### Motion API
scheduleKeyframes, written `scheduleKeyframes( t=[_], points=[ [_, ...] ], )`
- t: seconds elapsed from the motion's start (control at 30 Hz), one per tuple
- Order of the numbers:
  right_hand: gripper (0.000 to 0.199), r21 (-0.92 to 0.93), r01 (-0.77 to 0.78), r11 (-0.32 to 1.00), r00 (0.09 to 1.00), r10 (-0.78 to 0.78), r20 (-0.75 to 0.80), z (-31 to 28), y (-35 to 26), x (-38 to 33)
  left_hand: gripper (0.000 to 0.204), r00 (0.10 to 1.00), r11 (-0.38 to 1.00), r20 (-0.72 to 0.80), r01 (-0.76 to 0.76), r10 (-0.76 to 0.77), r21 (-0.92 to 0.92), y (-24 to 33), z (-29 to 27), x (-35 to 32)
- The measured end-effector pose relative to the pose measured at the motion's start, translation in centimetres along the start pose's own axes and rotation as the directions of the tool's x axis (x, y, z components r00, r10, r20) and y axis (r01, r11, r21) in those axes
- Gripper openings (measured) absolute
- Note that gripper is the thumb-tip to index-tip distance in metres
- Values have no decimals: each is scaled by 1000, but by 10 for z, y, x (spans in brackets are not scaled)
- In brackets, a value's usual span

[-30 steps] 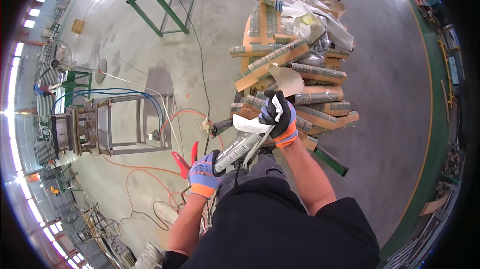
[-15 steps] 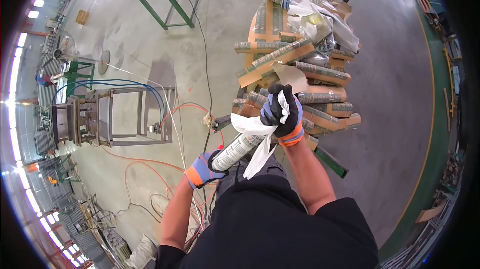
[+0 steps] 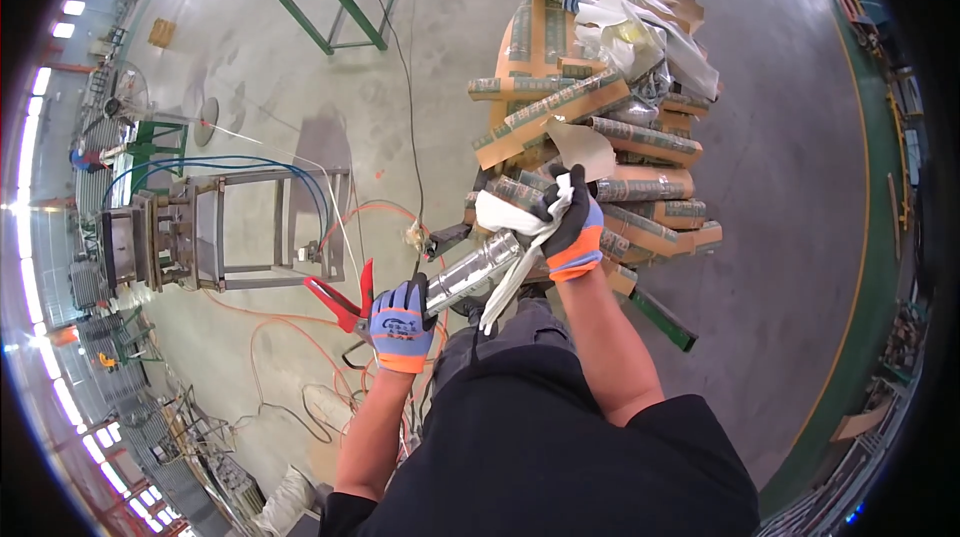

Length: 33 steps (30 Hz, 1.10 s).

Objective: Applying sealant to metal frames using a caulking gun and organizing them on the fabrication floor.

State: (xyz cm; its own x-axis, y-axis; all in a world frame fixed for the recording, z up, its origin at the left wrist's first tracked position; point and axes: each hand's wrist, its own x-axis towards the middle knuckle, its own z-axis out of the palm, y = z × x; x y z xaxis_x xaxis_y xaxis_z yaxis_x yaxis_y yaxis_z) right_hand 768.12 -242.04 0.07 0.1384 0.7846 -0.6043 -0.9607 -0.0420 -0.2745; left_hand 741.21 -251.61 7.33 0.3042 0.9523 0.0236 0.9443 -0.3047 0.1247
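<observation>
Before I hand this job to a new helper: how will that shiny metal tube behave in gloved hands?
The metal tube looks stiff; it spans straight between the left hand and right hand. Its polished round surface may slip in a loose grip and would probably roll if set down. Being held at both ends hints it is fairly heavy. The white cloth hangs floppy.

Both forearms rise bare from the lower edge toward mid-frame, each hand in a blue glove with an orange cuff. Left hand [image 3: 400,322], left of centre, knuckles up and fingers curled shut in a grip, wrist straight above a near-vertical forearm. Right hand [image 3: 570,222] sits higher, just right of centre, black palm side showing, fingers clenched tight; its forearm slants up-left from the elbow at lower right, thicker and closer to the lens.
</observation>
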Motion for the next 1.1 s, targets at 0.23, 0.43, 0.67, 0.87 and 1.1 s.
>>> scheduleKeyframes(
  t=[0.23, 0.43, 0.67, 0.87, 1.1],
  points=[
    [33, 5, 332, 943, 930, -328, 165, -26, -88, 29, 53, 998, 998, 9, 69, -69, 13, -18, -17, -16],
    [33, -236, 406, 883, 912, -378, 157, -23, -62, 18, 50, 999, 999, -8, 48, -48, -8, -19, -14, -18],
    [19, -714, 677, 177, 726, -318, 610, 18, -5, -30, 53, 992, 992, 107, 84, -74, -95, -12, -13, -20],
    [16, -805, 500, 319, 863, -260, 433, 18, -6, -20, 54, 998, 999, 59, -4, 6, -35, -24, -6, -14],
    [20, -602, 261, 754, 961, -147, 233, -3, -26, 5, 56, 999, 993, 45, -23, 28, -114, -50, 2, -18]
  ],
)
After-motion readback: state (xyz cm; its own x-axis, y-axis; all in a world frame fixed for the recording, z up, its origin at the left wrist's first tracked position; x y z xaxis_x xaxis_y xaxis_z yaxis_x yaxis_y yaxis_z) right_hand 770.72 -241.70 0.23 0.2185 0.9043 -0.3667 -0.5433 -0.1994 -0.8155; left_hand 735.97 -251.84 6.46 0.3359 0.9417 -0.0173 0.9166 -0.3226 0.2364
